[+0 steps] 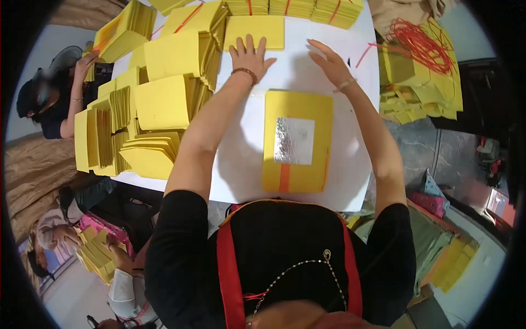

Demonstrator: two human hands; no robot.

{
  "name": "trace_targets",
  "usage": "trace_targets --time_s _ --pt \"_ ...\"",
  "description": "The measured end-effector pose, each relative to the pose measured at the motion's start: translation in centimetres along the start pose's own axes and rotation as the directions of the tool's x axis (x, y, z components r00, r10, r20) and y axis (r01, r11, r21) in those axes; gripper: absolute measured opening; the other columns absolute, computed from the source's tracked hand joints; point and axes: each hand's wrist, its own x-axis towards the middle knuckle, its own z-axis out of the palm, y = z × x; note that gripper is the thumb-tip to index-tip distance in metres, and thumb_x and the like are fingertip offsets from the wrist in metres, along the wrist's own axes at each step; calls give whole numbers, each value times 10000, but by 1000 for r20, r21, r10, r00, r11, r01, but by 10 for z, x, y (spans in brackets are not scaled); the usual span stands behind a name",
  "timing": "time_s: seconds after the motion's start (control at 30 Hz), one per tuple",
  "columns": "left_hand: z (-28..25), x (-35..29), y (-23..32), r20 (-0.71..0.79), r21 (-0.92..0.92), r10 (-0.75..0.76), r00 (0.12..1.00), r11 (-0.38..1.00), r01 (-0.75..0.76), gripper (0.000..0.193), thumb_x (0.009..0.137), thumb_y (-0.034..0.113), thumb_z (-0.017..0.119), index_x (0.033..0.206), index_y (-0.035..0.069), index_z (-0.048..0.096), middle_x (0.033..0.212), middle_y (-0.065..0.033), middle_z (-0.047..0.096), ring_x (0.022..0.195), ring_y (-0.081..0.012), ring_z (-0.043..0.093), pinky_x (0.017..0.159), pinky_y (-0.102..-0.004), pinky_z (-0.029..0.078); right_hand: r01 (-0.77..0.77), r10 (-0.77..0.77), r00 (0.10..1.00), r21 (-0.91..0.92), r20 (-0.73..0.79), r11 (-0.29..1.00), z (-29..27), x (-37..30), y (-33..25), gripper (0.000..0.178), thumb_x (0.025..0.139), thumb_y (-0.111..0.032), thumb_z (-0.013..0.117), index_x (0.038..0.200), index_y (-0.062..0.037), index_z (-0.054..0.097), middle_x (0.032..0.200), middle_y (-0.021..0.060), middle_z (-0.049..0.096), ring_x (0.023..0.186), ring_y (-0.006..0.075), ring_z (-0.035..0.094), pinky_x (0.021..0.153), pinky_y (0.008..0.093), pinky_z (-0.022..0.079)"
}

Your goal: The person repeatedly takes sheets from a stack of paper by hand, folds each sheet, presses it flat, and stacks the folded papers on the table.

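Pressing evenly with the spread left hand [251,60] on the near edge of the yellow stack [275,26], at the tabletop's [238,159] far side, should steady it, leaving the right hand [334,68], fingers parted and empty, free to square corners.

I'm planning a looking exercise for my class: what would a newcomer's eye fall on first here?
Probably the shiny silver square on the yellow packet, which lies on the white table straight in front of the person. Next come the yellow stacks crowding the table's left side, and the tangle of red cord on a yellow pile at upper right.
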Motion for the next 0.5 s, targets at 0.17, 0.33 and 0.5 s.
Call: trace_targets --time_s 0.17,0.33,0.5 --pt "-1 8 -5 -122 77 83 989 994 -73 661 876 565 343 1415 207 210 1457 -174 189 1328 -395 155 1038 -545 149 -172 222 942 208 -251 963 -33 -114 10 351 863 -219 592 1196 -116 554 1198 51 564 1106 160 508 960 329 361" --pt "-56 -6 10 -200 -87 129 971 985 -149 591 884 431 432 1374 127 301 1421 -204 242 1307 -387 224 1039 -522 203 -274 284 884 80 -370 958 -14 -203 -21 311 863 -199 585 1161 -109 570 1172 50 578 1069 178 534 898 331 400" --pt "-53 -42 4 -318 287 578 752 814 -505 359 886 266 414 1141 53 550 1140 -159 580 1149 -236 475 1070 -442 236 -204 180 920 -33 -347 978 26 -253 -45 290 843 -188 596 1121 -107 585 1158 67 568 1006 195 551 774 301 446"
